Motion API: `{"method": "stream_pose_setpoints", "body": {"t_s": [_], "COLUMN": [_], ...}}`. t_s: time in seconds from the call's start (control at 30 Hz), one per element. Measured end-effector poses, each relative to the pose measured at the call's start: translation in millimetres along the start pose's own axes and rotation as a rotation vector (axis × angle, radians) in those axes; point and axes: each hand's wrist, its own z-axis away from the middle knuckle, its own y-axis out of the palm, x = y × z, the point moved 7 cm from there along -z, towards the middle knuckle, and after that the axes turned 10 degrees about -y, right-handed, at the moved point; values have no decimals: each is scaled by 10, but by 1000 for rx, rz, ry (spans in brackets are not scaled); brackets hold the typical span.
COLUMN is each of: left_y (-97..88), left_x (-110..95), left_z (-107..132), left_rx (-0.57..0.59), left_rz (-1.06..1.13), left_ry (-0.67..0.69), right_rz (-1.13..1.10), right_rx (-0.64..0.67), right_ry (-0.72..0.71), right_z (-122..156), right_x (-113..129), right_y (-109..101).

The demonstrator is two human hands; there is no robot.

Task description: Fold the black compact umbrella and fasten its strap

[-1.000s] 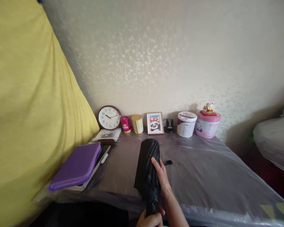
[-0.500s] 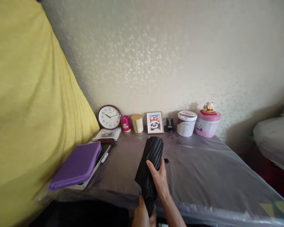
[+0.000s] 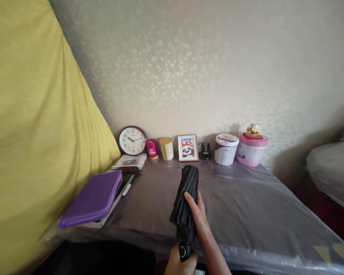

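A folded black umbrella (image 3: 186, 198) is held upright at a slant over the front of the table, its canopy gathered around the shaft. My left hand (image 3: 180, 263) is closed around the handle at the bottom, where a round button shows. Higher up, my right hand (image 3: 199, 214) wraps the folded canopy from its right side, with the thumb across the front. The fingers behind the fabric are mostly hidden.
A plastic-covered table (image 3: 246, 214) spreads ahead. Along the wall stand a clock (image 3: 132, 141), a pink can (image 3: 151, 149), a yellow can (image 3: 166, 149), a picture frame (image 3: 188, 148) and two tubs (image 3: 226, 151). Left lies a purple folder (image 3: 93, 198) beside a yellow curtain (image 3: 40, 133).
The umbrella has turned about its length and shifted slightly right, bringing the handle's button into view. Its canopy looks narrower, and both hands have moved a little right with it.
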Motion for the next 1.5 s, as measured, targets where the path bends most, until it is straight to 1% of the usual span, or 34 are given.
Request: {"method": "stream_pose_setpoints", "body": {"t_s": [0.07, 0.1, 0.13, 0.2, 0.27, 0.3, 0.37, 0.4, 0.43, 0.47, 0.5, 0.53, 0.6, 0.63, 0.67, 0.7, 0.73, 0.77, 0.83, 0.9, 0.93, 0.97, 1.0, 1.03, 1.07, 1.13, 1.2, 1.23, 1.27, 1.3, 1.37, 1.43, 1.47, 1.5], "left_y": [-99, -134, -159, -178, -149, -101, 24, 75, 111, 132, 140, 130, 54, -9, -80, -123, -148, -167, -197, -193, -142, -71, -7, 27, 43, 34, -16, -51, -98, -147, -211, -241, -236, -212], "left_x": [-55, -80, -98, -134, -175, -187, -211, -228, -234, -226, -197, -151, -63, -40, -53, -55, -47, -37, -72, -167, -203, -194, -205, -220, -208, -148, -77, -67, -88, -74, -15, -13, -40, -81], "left_z": [-26, -28, -27, -13, 25, 53, 140, 185, 213, 218, 198, 156, 44, -7, -37, -59, -77, -88, -62, 18, 62, 102, 152, 191, 207, 182, 105, 65, 38, 10, -36, -32, -10, 25], "left_rx": [-177, -233, -264, -247, -121, -2, 269, 370, 430, 446, 420, 356, 144, 17, -108, -180, -211, -218, -199, -120, -7, 131, 246, 301, 309, 234, 96, 19, -72, -155, -240, -233, -191, -119], "left_rz": [-91, -126, -159, -210, -203, -172, -30, 52, 117, 153, 149, 111, -33, -93, -128, -165, -199, -224, -243, -209, -174, -128, -73, -24, -9, -24, -82, -109, -140, -178, -242, -238, -209, -161], "left_ry": [109, 148, 168, 171, 152, 125, 66, 45, 26, 10, -7, -23, -12, 19, 94, 143, 163, 160, 170, 204, 195, 119, 74, 49, 9, -47, -38, 15, 115, 156, 143, 135, 143, 154], "right_rz": [46, 54, 48, 8, -62, -102, -173, -199, -213, -212, -195, -163, -68, -18, 27, 63, 83, 88, 56, -13, -52, -87, -113, -123, -110, -31, 61, 91, 108, 114, 97, 52, 23, -11], "right_rx": [8, 9, 10, 4, -1, -4, 0, 13, 31, 53, 73, 85, 74, 55, 30, 6, -14, -28, -33, -16, -2, 16, 38, 58, 72, 62, 24, 6, -6, -14, -23, -25, -20, -11], "right_ry": [-47, -61, -67, -52, 0, 32, 88, 106, 117, 123, 123, 115, 72, 35, -8, -47, -77, -90, -66, -11, 17, 41, 57, 68, 70, 40, -9, -32, -51, -64, -70, -44, -18, 13], "right_z": [-37, -47, -50, -36, 7, 38, 101, 123, 135, 135, 122, 97, 30, -5, -34, -54, -65, -69, -61, -42, -30, -20, -11, -5, -2, -9, -22, -27, -30, -33, -35, -33, -29, -23], "right_x": [-26, -38, -46, -50, -33, -19, 17, 32, 40, 38, 25, 5, -40, -52, -56, -55, -55, -60, -90, -127, -141, -151, -154, -152, -146, -115, -77, -62, -53, -52, -68, -111, -140, -172], "right_y": [-12, -14, -13, -5, 20, 36, 77, 97, 115, 126, 127, 117, 63, 31, -1, -26, -43, -54, -57, -45, -36, -24, -10, 2, 9, -6, -33, -42, -45, -47, -49, -54, -54, -51]}}
